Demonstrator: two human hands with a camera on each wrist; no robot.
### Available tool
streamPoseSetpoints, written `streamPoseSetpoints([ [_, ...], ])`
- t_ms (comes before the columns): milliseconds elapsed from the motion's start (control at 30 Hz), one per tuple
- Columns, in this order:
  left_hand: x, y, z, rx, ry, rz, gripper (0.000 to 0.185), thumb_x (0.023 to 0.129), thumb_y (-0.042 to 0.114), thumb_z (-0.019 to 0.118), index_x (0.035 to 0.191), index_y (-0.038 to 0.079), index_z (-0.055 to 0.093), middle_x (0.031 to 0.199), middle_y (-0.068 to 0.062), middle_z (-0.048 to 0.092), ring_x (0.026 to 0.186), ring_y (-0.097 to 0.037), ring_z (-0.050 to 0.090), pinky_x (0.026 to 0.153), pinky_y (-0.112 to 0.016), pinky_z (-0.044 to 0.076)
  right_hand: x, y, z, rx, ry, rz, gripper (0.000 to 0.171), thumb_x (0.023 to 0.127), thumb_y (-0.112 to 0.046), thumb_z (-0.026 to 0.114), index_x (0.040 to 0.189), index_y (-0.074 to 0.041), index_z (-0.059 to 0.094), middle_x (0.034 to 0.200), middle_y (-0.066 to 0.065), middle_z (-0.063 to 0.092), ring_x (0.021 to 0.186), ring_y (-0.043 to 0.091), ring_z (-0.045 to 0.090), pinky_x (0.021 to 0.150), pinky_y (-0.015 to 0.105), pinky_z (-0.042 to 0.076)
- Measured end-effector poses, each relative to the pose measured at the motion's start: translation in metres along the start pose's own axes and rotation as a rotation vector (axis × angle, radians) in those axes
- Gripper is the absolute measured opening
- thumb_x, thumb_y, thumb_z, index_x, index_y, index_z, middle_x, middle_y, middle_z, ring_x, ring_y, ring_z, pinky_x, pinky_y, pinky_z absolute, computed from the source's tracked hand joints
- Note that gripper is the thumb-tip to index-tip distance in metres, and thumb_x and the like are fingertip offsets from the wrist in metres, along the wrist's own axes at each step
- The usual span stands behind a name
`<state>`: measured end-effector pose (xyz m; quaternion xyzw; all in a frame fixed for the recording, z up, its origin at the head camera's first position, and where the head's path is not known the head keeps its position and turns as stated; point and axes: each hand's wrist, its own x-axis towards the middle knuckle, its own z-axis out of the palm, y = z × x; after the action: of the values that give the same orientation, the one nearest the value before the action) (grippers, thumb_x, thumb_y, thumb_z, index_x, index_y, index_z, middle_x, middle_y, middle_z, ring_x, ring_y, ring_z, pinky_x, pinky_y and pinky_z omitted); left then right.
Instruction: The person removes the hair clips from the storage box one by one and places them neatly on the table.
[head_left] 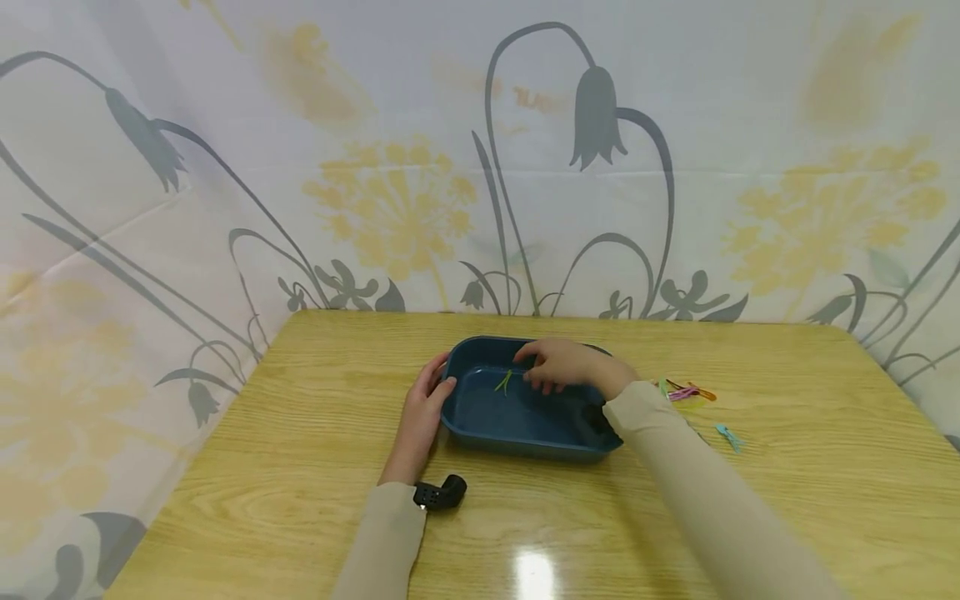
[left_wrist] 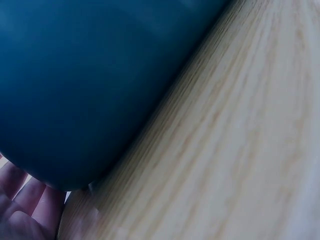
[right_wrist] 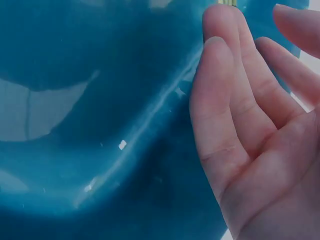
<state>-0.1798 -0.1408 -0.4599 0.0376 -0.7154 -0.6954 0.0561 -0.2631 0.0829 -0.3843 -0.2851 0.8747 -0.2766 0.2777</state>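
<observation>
A dark blue rectangular tub [head_left: 517, 446] with rounded corners rests on the wooden table. At its left end, my left hand [head_left: 422, 408] grips the side, thumb at the rim and fingers around the outside. Those fingers [left_wrist: 37, 200] show along the outer wall in the left wrist view. My right hand [head_left: 570, 365] hovers over the inside of the tub, fingers loosely bent and apart from the thumb, nothing between them. Just left of its fingertips lies a thin, green forked strip [head_left: 504, 382] on the tub's floor.
Right of the tub, partly behind the right sleeve, lies a small cluster of thin colourful strips [head_left: 684, 393]. A light blue piece [head_left: 728, 437] with split ends lies nearer. A flower-patterned curtain [head_left: 390, 208] hangs behind the table [head_left: 300, 467].
</observation>
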Motion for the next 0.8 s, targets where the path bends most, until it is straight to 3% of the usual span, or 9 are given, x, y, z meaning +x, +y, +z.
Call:
streamPoseSetpoints([
  [167, -0.001, 0.004, 0.001, 0.007, 0.002, -0.009, 0.041, 0.094, 0.019, 0.051, 0.135, 0.020, 0.046, 0.139, -0.006, 0.045, 0.131, -0.020, 0.038, 0.107, -0.041, 0.029, 0.007, 0.003, 0.005, 0.029, -0.025, 0.036, 0.046, 0.092, -0.012, 0.053, 0.136, -0.009, 0.042, 0.094, 0.010, 0.063, 0.074, 0.021, 0.062, 0.063, 0.033, 0.051],
  [433, -0.011, 0.024, 0.003, -0.019, -0.020, -0.011, 0.043, 0.094, 0.014, 0.050, 0.137, 0.013, 0.044, 0.141, -0.011, 0.042, 0.132, -0.025, 0.036, 0.108, -0.044, 0.028, 0.016, 0.004, 0.011, 0.062, -0.064, 0.057, 0.051, 0.091, -0.010, 0.054, 0.140, -0.010, 0.037, 0.098, 0.010, 0.061, 0.074, 0.019, 0.062, 0.065, 0.032, 0.051],
  [567, -0.005, 0.013, 0.002, -0.015, -0.007, -0.005, 0.042, 0.094, 0.015, 0.051, 0.136, 0.015, 0.045, 0.139, -0.009, 0.044, 0.131, -0.022, 0.038, 0.107, -0.042, 0.030, 0.019, 0.003, 0.013, 0.047, -0.063, 0.052, 0.045, 0.091, -0.012, 0.055, 0.134, -0.009, 0.046, 0.091, 0.008, 0.063, 0.072, 0.018, 0.062, 0.064, 0.031, 0.052],
  [800, 0.001, -0.001, 0.002, -0.008, 0.014, 0.015, 0.043, 0.093, 0.020, 0.053, 0.135, 0.019, 0.046, 0.138, -0.005, 0.046, 0.130, -0.019, 0.039, 0.106, -0.041, 0.032, 0.021, 0.005, 0.018, 0.031, -0.038, 0.047, 0.022, 0.090, -0.013, 0.056, 0.111, -0.008, 0.061, 0.086, 0.006, 0.064, 0.071, 0.016, 0.060, 0.064, 0.030, 0.051],
])
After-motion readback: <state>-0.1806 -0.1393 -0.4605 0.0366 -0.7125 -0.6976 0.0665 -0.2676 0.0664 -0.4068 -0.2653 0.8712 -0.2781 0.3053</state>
